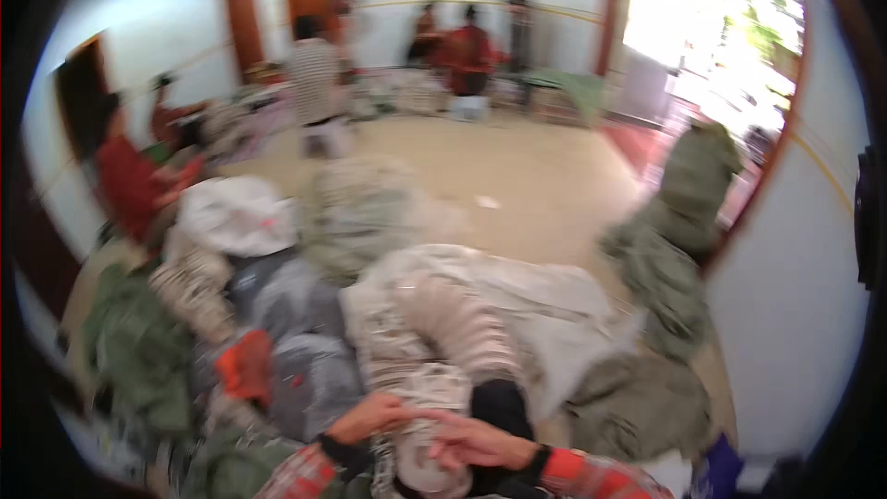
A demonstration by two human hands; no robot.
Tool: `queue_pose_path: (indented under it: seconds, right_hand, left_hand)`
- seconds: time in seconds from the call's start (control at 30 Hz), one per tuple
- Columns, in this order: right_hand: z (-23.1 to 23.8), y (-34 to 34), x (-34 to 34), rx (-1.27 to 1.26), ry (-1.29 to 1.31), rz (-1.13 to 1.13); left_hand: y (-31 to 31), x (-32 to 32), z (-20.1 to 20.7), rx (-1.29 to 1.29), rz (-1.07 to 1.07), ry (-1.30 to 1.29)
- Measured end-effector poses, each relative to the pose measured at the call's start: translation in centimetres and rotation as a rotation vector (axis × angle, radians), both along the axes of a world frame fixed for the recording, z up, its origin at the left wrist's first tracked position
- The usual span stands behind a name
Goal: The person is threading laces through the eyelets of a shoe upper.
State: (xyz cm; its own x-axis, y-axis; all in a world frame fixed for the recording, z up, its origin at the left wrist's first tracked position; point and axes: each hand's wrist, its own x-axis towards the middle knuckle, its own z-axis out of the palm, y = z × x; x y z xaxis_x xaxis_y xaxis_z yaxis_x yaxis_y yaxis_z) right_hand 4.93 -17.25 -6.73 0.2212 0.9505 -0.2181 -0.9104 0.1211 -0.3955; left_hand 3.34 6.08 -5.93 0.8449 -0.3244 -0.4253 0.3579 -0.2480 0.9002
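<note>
The picture is blurred by motion. My left hand (370, 418) and my right hand (476, 442) meet at the bottom middle, both closed on a pale striped cloth roll (434, 407). The roll rises from my hands and curves up over a heap of light fabric (517, 300). Both sleeves are red plaid with dark cuffs. A dark piece of cloth (499, 407) lies just behind my right hand.
Heaps of cloth surround me: grey and green piles (139, 351) at left, a white sack (236, 212), olive-green bags (684, 222) along the right wall. An orange scrap (245, 365) lies at left. Several people sit or stand at the back and left. Bright doorway (711, 37) at the upper right.
</note>
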Motion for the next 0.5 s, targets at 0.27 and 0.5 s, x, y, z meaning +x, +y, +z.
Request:
queue_pose_path:
  seconds: [0.27, 0.5]
  right_hand:
    - [0.3, 0.2, 0.3, -0.051, 0.047, 0.018]
    - [4.1, 1.7, 1.8, -0.370, -0.445, 0.279]
  left_hand:
    - [-0.3, -1.9, -3.5, -0.347, 0.247, 0.188]
    - [-0.1, -1.6, -5.9, -0.447, 0.218, 0.207]
